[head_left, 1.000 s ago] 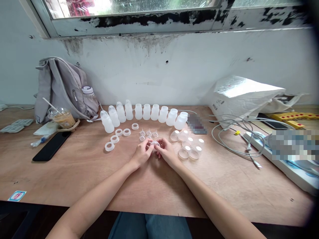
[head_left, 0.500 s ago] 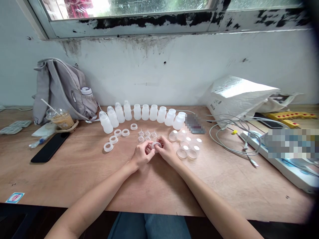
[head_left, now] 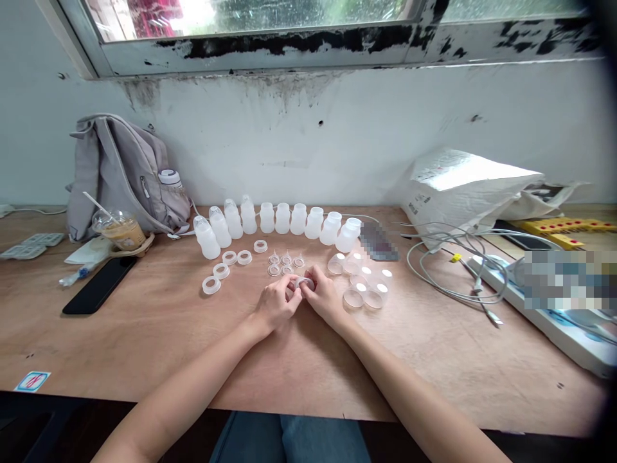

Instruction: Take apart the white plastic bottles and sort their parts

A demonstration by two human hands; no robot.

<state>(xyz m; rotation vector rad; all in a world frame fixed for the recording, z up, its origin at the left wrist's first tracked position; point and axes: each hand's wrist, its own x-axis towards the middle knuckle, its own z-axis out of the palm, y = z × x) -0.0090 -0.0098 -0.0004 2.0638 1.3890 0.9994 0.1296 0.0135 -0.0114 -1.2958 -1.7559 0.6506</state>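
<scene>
Both hands meet at the middle of the worn wooden table (head_left: 144,334): the left hand (head_left: 276,305) and the right hand (head_left: 324,297) together pinch a small translucent plastic ring (head_left: 304,281) between their fingertips. Just beyond lie tiny clear silicone nipples (head_left: 286,262), loose white screw rings (head_left: 226,265) and clear round caps (head_left: 362,283). A curved row of small translucent plastic bottles (head_left: 282,220) stands behind.

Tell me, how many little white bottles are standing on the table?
10. The bottles stand in one curved row near the wall, from beside the grey bag to the blurred patch, beyond both hands. None looks hidden.
</scene>
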